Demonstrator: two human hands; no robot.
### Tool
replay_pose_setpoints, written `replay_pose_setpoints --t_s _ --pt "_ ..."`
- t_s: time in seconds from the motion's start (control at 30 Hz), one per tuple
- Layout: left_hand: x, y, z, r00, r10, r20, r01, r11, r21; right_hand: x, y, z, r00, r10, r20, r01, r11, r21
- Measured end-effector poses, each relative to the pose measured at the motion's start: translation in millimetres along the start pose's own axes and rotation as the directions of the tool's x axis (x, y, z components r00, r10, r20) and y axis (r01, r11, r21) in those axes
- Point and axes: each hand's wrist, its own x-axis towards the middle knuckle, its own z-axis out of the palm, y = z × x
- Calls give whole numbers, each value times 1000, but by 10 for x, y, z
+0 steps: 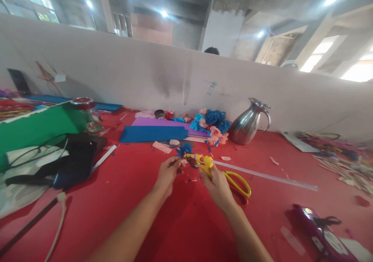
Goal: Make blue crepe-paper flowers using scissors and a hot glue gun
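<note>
My right hand [214, 182] is closed around a yellow glue gun [206, 161], whose dark-stained nozzle end points left. Facing it, my left hand [169, 172] pinches a small blue paper flower [184, 150]; its lower part is hidden by the fingers. The nozzle is close to the left fingertips, and I cannot tell whether it touches the flower. Scissors with yellow and red handles [240, 184] lie just right of my right hand, partly covered by it. Small paper scraps [194, 179] are scattered on the red tabletop [186, 219] beneath the hands.
Blue crepe paper [153, 134] and blue and pink paper flowers [215, 122] lie ahead. A steel jug [247, 123] stands by the partition. A clear ruler [271, 175] and a purple power strip [323, 231] are to the right. Leftward are a glass jar [92, 118] and a black bag [77, 159].
</note>
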Motion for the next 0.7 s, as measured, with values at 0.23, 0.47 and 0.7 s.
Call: replay_pose_setpoints --t_s 0.23,0.47,0.7 --pt "17 1 1 999 31 -21 -30 999 35 -22 -19 -22 999 -34 -39 35 999 17" --pt "24 -30 7 996 88 -15 -86 989 119 -33 -30 -9 997 -21 -78 31 992 120" --pt "10 -50 2 991 137 -7 -134 981 138 -24 -32 6 998 -13 -54 16 998 57"
